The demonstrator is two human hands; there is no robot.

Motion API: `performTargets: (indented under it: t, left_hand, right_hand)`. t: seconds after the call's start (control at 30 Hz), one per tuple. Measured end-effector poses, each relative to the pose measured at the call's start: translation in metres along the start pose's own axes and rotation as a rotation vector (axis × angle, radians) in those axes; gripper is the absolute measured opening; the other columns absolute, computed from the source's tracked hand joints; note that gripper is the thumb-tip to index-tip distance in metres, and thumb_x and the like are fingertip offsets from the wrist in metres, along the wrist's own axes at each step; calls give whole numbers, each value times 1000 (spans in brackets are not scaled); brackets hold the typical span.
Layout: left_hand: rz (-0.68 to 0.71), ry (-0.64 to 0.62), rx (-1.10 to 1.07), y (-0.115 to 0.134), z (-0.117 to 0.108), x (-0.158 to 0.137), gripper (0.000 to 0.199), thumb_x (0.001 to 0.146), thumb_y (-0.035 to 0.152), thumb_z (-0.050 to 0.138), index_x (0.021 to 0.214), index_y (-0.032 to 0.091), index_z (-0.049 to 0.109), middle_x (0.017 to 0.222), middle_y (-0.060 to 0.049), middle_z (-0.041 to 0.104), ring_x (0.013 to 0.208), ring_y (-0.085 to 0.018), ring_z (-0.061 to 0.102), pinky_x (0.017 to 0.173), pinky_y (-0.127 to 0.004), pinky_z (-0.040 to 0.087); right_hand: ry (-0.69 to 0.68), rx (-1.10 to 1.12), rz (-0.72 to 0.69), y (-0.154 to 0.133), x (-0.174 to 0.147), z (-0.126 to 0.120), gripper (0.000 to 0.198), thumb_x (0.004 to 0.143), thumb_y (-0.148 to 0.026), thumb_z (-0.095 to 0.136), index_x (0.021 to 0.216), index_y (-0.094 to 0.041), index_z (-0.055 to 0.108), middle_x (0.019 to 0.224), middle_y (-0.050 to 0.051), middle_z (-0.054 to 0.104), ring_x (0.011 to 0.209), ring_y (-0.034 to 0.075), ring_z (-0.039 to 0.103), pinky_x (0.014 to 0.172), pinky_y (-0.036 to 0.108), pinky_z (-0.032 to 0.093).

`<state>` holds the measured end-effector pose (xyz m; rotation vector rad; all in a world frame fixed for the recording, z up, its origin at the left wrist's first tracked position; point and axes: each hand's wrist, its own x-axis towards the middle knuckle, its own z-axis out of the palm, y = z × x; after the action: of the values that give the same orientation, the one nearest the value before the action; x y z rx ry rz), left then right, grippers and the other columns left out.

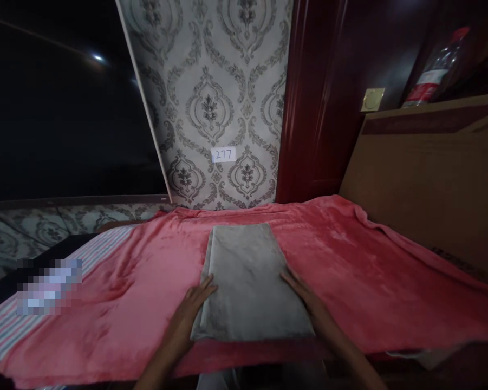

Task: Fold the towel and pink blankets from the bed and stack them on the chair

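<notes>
A grey folded cloth [247, 281], soft and plush-looking, lies flat as a long rectangle in the middle of a pink blanket [154, 281]. Its layered folds show along the left side. My left hand [198, 297] rests at that left edge, fingers stretched forward and touching the cloth. Against the opposite edge lies my right hand [303, 291], its fingers also extended and partly over the border. Neither hand is closed around the fabric.
Striped fabric [4, 325] shows at the left, with a blurred-out item [49, 287] on it. A large dark screen [65, 108] stands behind. On the right, a cardboard box [430, 189] borders the blanket, with a plastic bottle [433, 76] above it.
</notes>
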<state>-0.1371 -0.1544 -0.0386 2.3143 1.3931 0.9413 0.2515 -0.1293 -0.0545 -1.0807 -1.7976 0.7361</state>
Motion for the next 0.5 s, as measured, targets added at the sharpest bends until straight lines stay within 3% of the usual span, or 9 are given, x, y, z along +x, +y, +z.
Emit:
performTargets:
  t: [0.27, 0.4, 0.5]
  left_hand:
    - [-53, 11, -40, -7, 8, -8, 52, 93, 31, 55, 144, 39, 52, 159, -5, 40, 142, -28, 44, 116, -51, 37]
    - [-111, -62, 78, -25, 13, -1, 48, 94, 19, 41, 134, 37, 62, 152, -2, 49, 133, -23, 54, 111, -47, 44]
    - [-75, -76, 169, -36, 14, 2, 47, 94, 20, 41, 132, 36, 64, 150, -2, 52, 131, -22, 56, 110, -43, 45]
  right_hand:
    - [-33, -28, 62, 16, -3, -1, 51, 85, -39, 58, 136, -39, 61, 155, 5, 42, 144, 31, 39, 117, 57, 33]
    - [-57, -39, 107, 7, -2, 1, 52, 85, -39, 58, 137, -31, 62, 156, 9, 40, 145, 30, 38, 118, 56, 31]
    - [-73, -18, 154, -3, 1, 2, 52, 85, -39, 60, 136, -31, 63, 157, 9, 40, 145, 29, 38, 119, 54, 29]
